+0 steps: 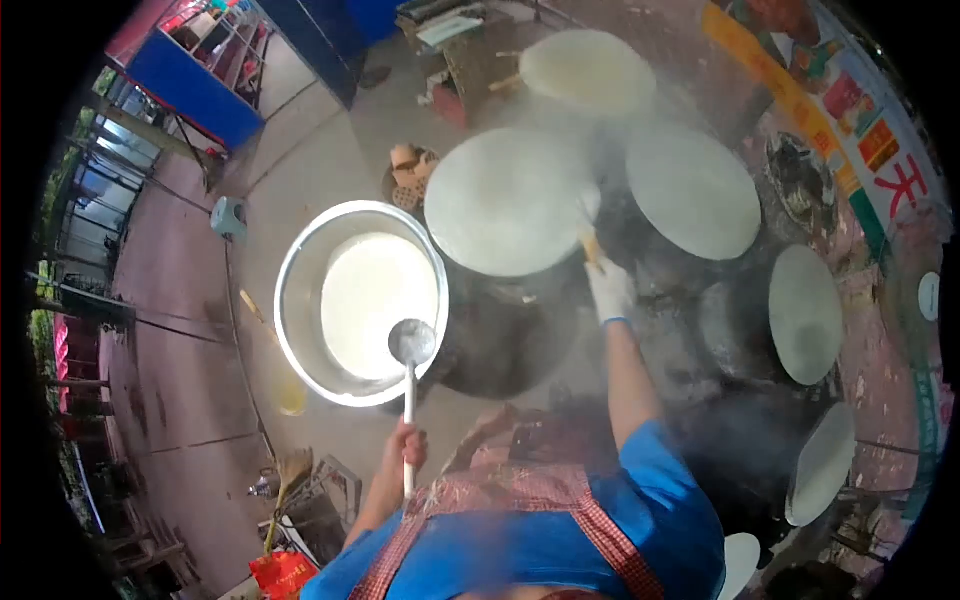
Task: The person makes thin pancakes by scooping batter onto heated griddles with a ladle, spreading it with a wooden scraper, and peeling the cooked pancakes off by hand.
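The left hand (pixel 408 445) is closed around the long white handle of a round grey metal ladle (pixel 411 343). The ladle's bowl is over the near right side of a big, round, shiny silver metal pot (pixel 286 310), left of the middle of the frame. Inside the pot is smooth, creamy white liquid (pixel 378 285). It looks thick and very bright, and it lies low, so a lot of the pot's inside wall shows.

The right hand (pixel 612 290) wears a white glove with a blue edge. It is closed on a light brown wooden handle (pixel 591 246). The far end of that tool is hard to see in the steam, near the right edge of a big, flat, pale round disc (pixel 500 205) in the upper middle. The two hands are well apart.

More pale discs sit at the top (pixel 587 73), the upper right (pixel 694 190), the right side (pixel 805 315) and the lower right (pixel 822 465). White steam floats over many of them.

Brown clay pieces (pixel 410 180) with little holes are just beside the pot. A small light blue stool (pixel 229 216) is at the upper left.

A colourful banner (pixel 862 130) at the upper right has a big red sign, "天". A bright red bag (pixel 283 573) at the lower left has gold marks too small to read.
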{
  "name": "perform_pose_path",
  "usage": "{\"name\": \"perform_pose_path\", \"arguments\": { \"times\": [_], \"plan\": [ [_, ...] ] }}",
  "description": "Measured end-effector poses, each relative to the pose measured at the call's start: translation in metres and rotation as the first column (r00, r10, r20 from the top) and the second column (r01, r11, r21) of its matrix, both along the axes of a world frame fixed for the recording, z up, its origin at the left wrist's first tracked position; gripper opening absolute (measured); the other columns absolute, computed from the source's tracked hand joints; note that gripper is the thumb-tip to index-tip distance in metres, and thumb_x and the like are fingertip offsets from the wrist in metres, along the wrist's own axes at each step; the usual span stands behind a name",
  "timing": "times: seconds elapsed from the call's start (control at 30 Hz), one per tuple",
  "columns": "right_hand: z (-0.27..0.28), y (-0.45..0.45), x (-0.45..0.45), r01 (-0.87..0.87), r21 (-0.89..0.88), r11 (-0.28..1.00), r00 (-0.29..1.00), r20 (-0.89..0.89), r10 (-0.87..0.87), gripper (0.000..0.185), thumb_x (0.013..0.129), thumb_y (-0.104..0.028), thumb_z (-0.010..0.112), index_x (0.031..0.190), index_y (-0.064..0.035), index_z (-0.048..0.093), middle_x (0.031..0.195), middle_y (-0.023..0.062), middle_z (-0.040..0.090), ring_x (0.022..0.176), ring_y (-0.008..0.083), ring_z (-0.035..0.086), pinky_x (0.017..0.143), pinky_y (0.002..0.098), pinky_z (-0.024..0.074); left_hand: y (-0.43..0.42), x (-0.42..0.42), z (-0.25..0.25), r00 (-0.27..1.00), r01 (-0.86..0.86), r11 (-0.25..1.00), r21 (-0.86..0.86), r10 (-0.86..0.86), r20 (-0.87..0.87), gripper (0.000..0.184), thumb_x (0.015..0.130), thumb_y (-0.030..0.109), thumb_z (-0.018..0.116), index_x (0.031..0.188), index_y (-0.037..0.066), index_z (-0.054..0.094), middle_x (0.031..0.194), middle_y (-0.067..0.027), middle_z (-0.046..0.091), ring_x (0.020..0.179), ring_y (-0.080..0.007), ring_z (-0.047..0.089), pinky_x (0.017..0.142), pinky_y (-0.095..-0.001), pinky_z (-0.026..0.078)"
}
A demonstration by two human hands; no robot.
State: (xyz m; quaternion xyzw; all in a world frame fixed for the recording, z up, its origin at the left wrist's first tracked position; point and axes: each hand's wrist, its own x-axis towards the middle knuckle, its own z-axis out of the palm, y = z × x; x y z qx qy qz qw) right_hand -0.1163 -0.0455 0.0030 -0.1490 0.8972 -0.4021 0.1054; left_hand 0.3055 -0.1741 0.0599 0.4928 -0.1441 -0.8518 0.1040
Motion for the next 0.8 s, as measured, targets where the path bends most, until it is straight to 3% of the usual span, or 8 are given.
{"name": "perform_pose_path", "arguments": {
  "times": [0.1,0.17,0.4,0.53,0.6,0.67,0.73,0.8],
  "plan": [
    [-0.022,0.038,0.053,-0.274,0.378,0.884,0.896,-0.234,0.378,0.037,0.082,-0.044,0.055,0.095,-0.0116,0.066,0.086,0.0177,0.063,0.076,0.0361,0.060,0.068,0.0428,0.0475,0.001,-0.009,-0.017,0.997,0.017,0.995,0.097,-0.010,-0.070,0.012,0.087,0.014,0.048,0.079,0.014,0.040,0.054,0.0046,0.033,0.038,-0.0035,0.029,0.030,-0.0165,0.026],
    [-0.098,0.077,0.048,-0.147,-0.120,0.982,0.979,-0.157,0.127,0.034,0.081,-0.042,0.057,0.103,-0.0167,0.065,0.088,0.0154,0.064,0.078,0.0340,0.061,0.071,0.0406,0.0481,0.013,-0.001,-0.023,0.983,-0.079,0.935,0.346,0.132,-0.131,0.009,0.087,0.013,0.047,0.080,0.015,0.042,0.056,0.0036,0.033,0.040,-0.0046,0.030,0.030,-0.0164,0.024],
    [-0.018,-0.056,-0.145,-0.085,-0.024,0.996,0.995,0.048,0.086,0.054,0.078,-0.057,0.051,0.094,-0.0078,0.065,0.090,0.0206,0.061,0.085,0.0371,0.059,0.071,0.0389,0.0458,0.025,0.008,-0.035,0.963,-0.031,0.923,0.383,0.131,-0.238,0.026,0.092,0.024,0.044,0.070,0.012,0.039,0.057,0.0040,0.032,0.042,-0.0060,0.028,0.035,-0.0192,0.026],
    [-0.045,-0.033,-0.078,0.343,-0.470,0.813,0.831,0.556,-0.030,0.043,0.073,-0.039,0.070,0.088,0.0014,0.068,0.068,0.0074,0.063,0.063,0.0176,0.057,0.059,0.0329,0.0454,0.021,0.003,-0.029,0.991,0.001,0.985,0.175,0.023,-0.134,0.027,0.091,0.025,0.046,0.069,0.012,0.039,0.057,0.0036,0.033,0.043,-0.0064,0.029,0.035,-0.0211,0.024],
    [-0.032,-0.044,-0.024,0.220,-0.344,0.913,0.822,0.569,0.016,0.045,0.070,-0.039,0.072,0.091,-0.0001,0.068,0.075,0.0123,0.065,0.069,0.0171,0.059,0.065,0.0301,0.0453,0.004,0.011,-0.043,0.975,-0.013,0.938,0.348,0.089,-0.205,0.026,0.091,0.024,0.046,0.068,0.013,0.039,0.057,0.0033,0.033,0.043,-0.0062,0.029,0.035,-0.0211,0.024],
    [-0.036,-0.040,-0.017,-0.141,-0.256,0.956,0.945,0.254,0.207,0.045,0.072,-0.039,0.071,0.095,-0.0005,0.067,0.081,0.0130,0.066,0.072,0.0134,0.057,0.066,0.0275,0.0445,0.000,-0.006,-0.017,0.998,0.054,0.997,0.059,-0.055,0.006,0.026,0.091,0.022,0.045,0.067,0.012,0.038,0.055,0.0020,0.034,0.042,-0.0070,0.030,0.034,-0.0212,0.024],
    [-0.020,-0.015,-0.023,0.167,-0.481,0.861,0.906,0.420,0.059,0.037,0.076,-0.029,0.066,0.096,0.0016,0.066,0.081,0.0119,0.066,0.069,0.0167,0.060,0.061,0.0291,0.0468,-0.023,0.002,-0.024,0.988,-0.114,0.912,0.394,0.145,-0.051,0.030,0.091,0.022,0.043,0.063,0.011,0.037,0.053,0.0021,0.032,0.041,-0.0077,0.030,0.034,-0.0218,0.026],
    [0.004,0.004,-0.016,0.492,-0.587,0.643,0.745,0.666,0.037,0.033,0.076,-0.022,0.065,0.099,0.0013,0.065,0.073,0.0084,0.064,0.059,0.0156,0.058,0.050,0.0290,0.0451,-0.033,0.010,-0.023,0.995,-0.082,0.965,0.247,0.096,-0.042,0.032,0.090,0.020,0.043,0.060,0.011,0.036,0.051,0.0023,0.031,0.039,-0.0078,0.029,0.034,-0.0214,0.027]
  ]
}}
